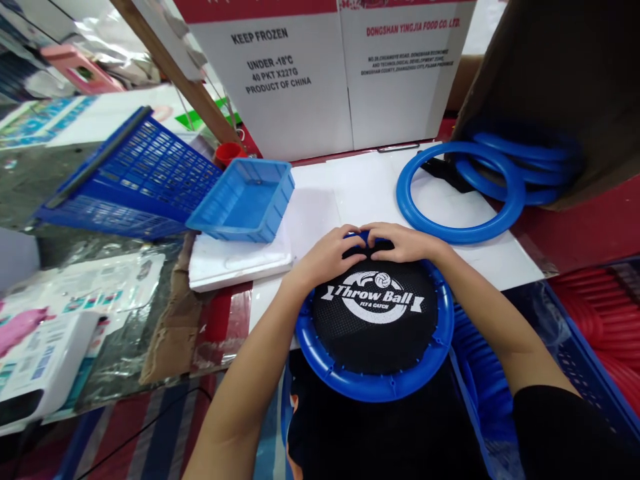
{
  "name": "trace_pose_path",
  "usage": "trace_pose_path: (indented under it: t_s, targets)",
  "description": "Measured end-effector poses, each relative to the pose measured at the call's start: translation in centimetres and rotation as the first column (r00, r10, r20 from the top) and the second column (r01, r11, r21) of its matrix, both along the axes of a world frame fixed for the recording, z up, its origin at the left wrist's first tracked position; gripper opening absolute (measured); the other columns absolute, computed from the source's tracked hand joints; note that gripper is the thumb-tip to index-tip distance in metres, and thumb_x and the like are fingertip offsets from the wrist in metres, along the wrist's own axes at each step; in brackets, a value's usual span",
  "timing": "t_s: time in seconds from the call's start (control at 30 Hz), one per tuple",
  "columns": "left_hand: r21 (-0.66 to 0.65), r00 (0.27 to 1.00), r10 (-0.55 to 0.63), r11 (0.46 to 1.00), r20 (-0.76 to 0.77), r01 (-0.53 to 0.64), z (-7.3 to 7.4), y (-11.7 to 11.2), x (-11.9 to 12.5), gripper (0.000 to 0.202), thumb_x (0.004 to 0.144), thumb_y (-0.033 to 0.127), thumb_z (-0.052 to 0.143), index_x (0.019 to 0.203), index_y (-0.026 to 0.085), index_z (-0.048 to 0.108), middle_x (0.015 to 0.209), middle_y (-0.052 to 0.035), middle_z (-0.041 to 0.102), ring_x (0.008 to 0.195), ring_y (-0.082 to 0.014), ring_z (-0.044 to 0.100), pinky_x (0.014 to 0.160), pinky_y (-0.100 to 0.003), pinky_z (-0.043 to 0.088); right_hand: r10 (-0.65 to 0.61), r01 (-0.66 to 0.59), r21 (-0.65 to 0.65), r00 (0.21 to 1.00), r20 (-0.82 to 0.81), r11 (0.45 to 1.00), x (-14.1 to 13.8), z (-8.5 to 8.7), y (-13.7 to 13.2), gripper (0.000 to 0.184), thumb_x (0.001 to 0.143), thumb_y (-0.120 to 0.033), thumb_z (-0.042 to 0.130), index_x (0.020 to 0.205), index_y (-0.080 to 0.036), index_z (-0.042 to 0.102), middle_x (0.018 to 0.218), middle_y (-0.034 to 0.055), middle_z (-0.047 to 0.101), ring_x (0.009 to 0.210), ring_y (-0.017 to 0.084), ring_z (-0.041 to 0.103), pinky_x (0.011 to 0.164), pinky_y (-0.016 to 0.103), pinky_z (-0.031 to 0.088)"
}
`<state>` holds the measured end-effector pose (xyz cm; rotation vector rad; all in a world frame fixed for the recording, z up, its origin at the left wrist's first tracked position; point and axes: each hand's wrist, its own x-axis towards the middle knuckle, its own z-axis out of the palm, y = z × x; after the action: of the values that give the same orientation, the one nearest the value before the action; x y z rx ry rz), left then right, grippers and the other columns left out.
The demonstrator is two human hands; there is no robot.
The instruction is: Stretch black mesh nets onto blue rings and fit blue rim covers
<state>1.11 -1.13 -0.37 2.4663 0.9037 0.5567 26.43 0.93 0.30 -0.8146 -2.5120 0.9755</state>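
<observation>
A blue plastic ring with a black mesh disc printed "Throw Ball" lies in front of me at the table's near edge. My left hand and my right hand meet at the ring's far rim. The fingers of both curl down and pinch the mesh edge against the rim there. A bare blue ring lies flat on the white sheet just beyond my hands.
More blue rings are stacked at the far right under a brown cover. A small blue tray and a tilted blue crate sit to the left. White cartons stand at the back. Red rings fill a bin at right.
</observation>
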Motion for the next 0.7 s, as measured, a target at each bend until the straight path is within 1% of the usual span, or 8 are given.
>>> trace_pose_path:
  t_s: [0.03,0.1,0.2,0.27,0.37,0.43,0.57,0.7]
  targets:
    - [-0.012,1.000,-0.004,1.000,0.011,0.004,-0.1,0.0,0.0,0.018,0.101,0.031,0.064,0.115,0.022,0.071,0.137,-0.0122,0.061,0.129,-0.0284,0.059,0.116,-0.051,0.047,0.000,0.000,0.002,1.000,-0.009,1.000,0.0,-0.1,0.0,0.017,0.094,-0.035,0.069,0.108,-0.025,0.072,0.144,0.0102,0.066,0.141,0.032,0.056,0.120,0.057,0.044]
    - [-0.050,0.999,0.009,0.999,0.041,-0.007,-0.1,0.1,0.0,0.013,0.097,0.031,0.068,0.106,0.022,0.071,0.136,-0.0120,0.061,0.128,-0.0282,0.059,0.115,-0.051,0.048,0.006,-0.006,0.023,1.000,-0.007,1.000,0.0,-0.2,0.0,0.022,0.096,-0.034,0.067,0.115,-0.026,0.073,0.152,0.0092,0.062,0.145,0.032,0.053,0.123,0.058,0.040]
    - [-0.136,0.994,0.064,0.989,0.083,-0.053,0.1,0.2,-0.1,0.011,0.092,0.031,0.072,0.091,0.021,0.068,0.122,-0.0097,0.065,0.118,-0.0267,0.063,0.108,-0.048,0.052,0.030,-0.031,0.044,0.999,0.011,0.999,-0.1,-0.3,-0.2,0.030,0.097,-0.036,0.068,0.126,-0.029,0.073,0.162,0.0073,0.053,0.150,0.032,0.048,0.126,0.059,0.035]
    - [-0.203,0.987,0.124,0.974,0.105,-0.101,0.4,0.3,-0.1,0.009,0.090,0.030,0.072,0.089,0.021,0.068,0.109,-0.0069,0.070,0.107,-0.0245,0.066,0.103,-0.045,0.054,0.035,-0.035,0.021,0.999,-0.003,0.999,-0.2,-0.2,-0.2,0.026,0.097,-0.036,0.068,0.121,-0.027,0.074,0.159,0.0087,0.057,0.148,0.032,0.050,0.125,0.059,0.037]
    - [-0.314,0.969,0.221,0.933,0.110,-0.177,0.9,0.3,-0.2,0.009,0.090,0.031,0.069,0.089,0.022,0.073,0.098,-0.0045,0.075,0.098,-0.0230,0.068,0.098,-0.042,0.055,-0.007,0.004,-0.050,0.998,-0.065,0.999,-0.4,-0.1,-0.1,0.014,0.097,-0.034,0.066,0.102,-0.023,0.072,0.144,0.0108,0.069,0.140,0.031,0.059,0.119,0.056,0.044]
    - [-0.386,0.958,0.262,0.901,0.114,-0.201,1.1,0.4,-0.2,0.013,0.090,0.033,0.069,0.089,0.022,0.076,0.095,-0.0044,0.078,0.095,-0.0230,0.069,0.096,-0.040,0.055,-0.066,0.055,-0.103,0.992,-0.109,0.993,-0.6,-0.1,-0.1,0.013,0.096,-0.035,0.066,0.097,-0.023,0.070,0.139,0.0107,0.072,0.134,0.030,0.063,0.116,0.054,0.045]
    - [-0.481,0.934,0.323,0.850,0.156,-0.214,1.0,0.6,-0.4,0.019,0.087,0.037,0.070,0.089,0.020,0.079,0.095,-0.0050,0.080,0.095,-0.0235,0.070,0.095,-0.040,0.055,-0.168,0.134,-0.183,0.969,-0.180,0.974,-0.8,-0.3,0.0,0.015,0.094,-0.037,0.067,0.093,-0.022,0.069,0.134,0.0103,0.075,0.126,0.030,0.068,0.114,0.054,0.046]
    - [-0.554,0.907,0.388,0.797,0.163,-0.241,0.5,1.0,-0.5,0.023,0.084,0.040,0.073,0.091,0.019,0.081,0.095,-0.0061,0.081,0.093,-0.0237,0.071,0.092,-0.039,0.055,-0.219,0.186,-0.182,0.960,-0.177,0.965,-1.0,-0.4,0.1,0.012,0.095,-0.032,0.064,0.092,-0.022,0.070,0.128,0.0090,0.078,0.121,0.028,0.070,0.112,0.053,0.049]
